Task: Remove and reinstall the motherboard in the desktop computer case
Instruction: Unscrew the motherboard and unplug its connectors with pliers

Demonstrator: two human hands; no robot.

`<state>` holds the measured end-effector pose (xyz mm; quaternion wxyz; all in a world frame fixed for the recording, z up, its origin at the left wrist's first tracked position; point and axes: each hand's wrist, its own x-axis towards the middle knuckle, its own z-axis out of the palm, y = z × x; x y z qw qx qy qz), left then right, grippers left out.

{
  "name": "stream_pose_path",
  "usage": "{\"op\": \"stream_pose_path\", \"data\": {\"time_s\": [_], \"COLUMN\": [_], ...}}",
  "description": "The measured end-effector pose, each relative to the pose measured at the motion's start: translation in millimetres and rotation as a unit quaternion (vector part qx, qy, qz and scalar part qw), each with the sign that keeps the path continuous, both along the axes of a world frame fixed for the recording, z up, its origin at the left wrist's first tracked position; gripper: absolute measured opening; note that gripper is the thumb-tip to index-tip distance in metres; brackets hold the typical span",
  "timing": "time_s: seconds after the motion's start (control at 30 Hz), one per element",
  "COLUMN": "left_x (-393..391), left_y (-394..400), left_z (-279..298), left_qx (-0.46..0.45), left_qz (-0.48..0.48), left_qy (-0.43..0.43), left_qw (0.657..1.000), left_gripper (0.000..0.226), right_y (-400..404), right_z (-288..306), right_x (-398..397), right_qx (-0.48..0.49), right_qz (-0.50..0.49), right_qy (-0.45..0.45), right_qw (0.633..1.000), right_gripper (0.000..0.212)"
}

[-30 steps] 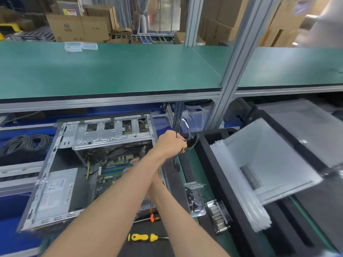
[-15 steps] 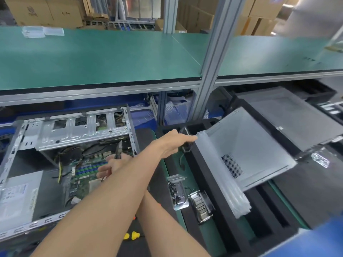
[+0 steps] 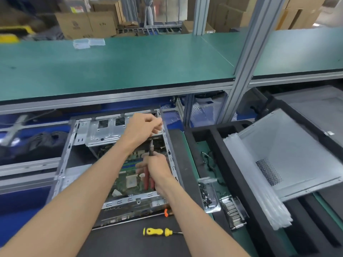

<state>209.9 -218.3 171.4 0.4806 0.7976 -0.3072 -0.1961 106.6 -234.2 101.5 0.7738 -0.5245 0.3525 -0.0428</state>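
The open desktop case (image 3: pixel 171 156) lies on its side on the black mat. Its green motherboard (image 3: pixel 130 181) shows inside, below the silver drive cage (image 3: pixel 104 132). My right hand (image 3: pixel 157 169) grips red-handled pliers (image 3: pixel 148 178) over the board, jaws pointing up towards the cage. My left hand (image 3: pixel 143 127) hovers over the cage's right end with its fingers loosely curled and nothing seen in them. A dark cable (image 3: pixel 208 160) lies in the black foam tray to the right of the case.
A yellow screwdriver (image 3: pixel 157 231) and an orange-tipped tool (image 3: pixel 166 212) lie in front of the case. To the right are a small tray of screws (image 3: pixel 206 193), a finned heatsink (image 3: pixel 232 210), clear plastic bags (image 3: pixel 256 182) and a grey side panel (image 3: pixel 289 149). A green shelf (image 3: pixel 130 62) overhangs.
My left hand carried a cable to the right, left it in the black foam tray, and came back over the drive cage. My right hand stayed in the case with the pliers.
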Motion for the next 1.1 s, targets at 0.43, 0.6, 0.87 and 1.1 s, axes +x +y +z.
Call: {"op": "stream_pose_path", "data": {"time_s": [0.43,0.6,0.87,1.1], "left_x": [23,19,44,46], "left_y": [85,76,48,14], "left_z": [-80,-77,-92,-128], "left_qx": [0.086,0.036,0.256,0.291], "left_qz": [0.216,0.075,-0.158,-0.247], "left_qy": [-0.035,-0.168,-0.171,-0.203], "left_qw": [0.972,0.982,0.938,0.902], "left_gripper": [0.022,0.012,0.020,0.043], "right_y": [15,21,29,30], "right_z": [-8,-14,-29,-47], "right_x": [12,29,38,43], "right_qx": [-0.245,-0.374,-0.463,-0.447], "right_qz": [0.165,0.282,0.410,0.470], "right_qy": [0.136,0.170,0.208,0.182], "right_qw": [0.946,0.867,0.758,0.739], "right_gripper": [0.035,0.032,0.032,0.048]}}
